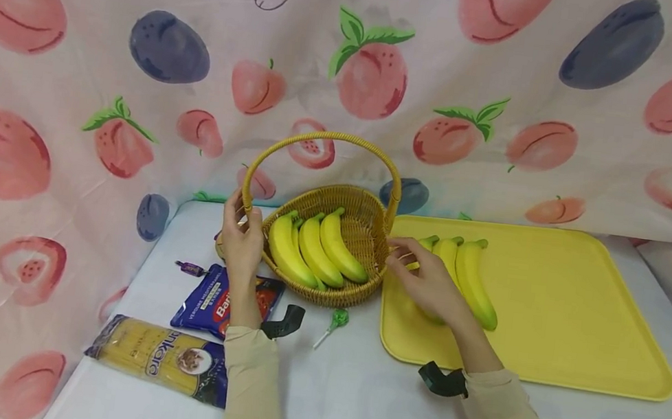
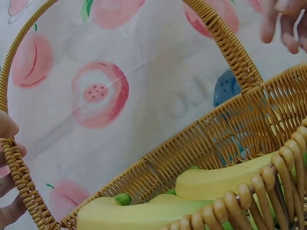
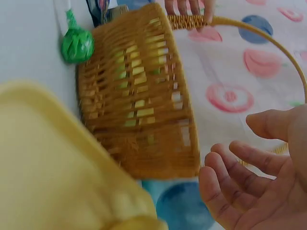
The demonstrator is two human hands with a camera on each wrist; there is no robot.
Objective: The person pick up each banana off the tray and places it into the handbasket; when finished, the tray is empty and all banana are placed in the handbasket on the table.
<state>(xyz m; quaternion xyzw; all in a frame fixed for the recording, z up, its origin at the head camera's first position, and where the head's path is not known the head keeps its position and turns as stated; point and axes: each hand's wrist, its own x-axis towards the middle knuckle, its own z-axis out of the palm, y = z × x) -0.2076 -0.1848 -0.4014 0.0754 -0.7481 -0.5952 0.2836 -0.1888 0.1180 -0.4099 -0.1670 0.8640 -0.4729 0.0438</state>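
Note:
A wicker basket (image 1: 326,297) with a tall arched handle stands near the back of the table, several bananas (image 1: 287,252) lying in it. My left hand (image 1: 243,244) grips the lower left end of the handle, thumb (image 2: 7,127) on one side and fingers on the other. At the basket's right side is my right hand (image 1: 427,282), its fingers loosely bent and spread with nothing between them, as the right wrist view shows. Beneath that hand, more bananas (image 1: 474,280) lie on the left part of a yellow tray (image 1: 579,313); the hand partly hides them.
A green-wrapped lollipop (image 1: 339,318) lies in front of the basket. Left of it are a blue food packet (image 1: 201,301), a bag of spaghetti (image 1: 145,352) and a small purple-wrapped candy (image 1: 191,268). A fruit-printed curtain (image 1: 374,151) hangs right behind the basket.

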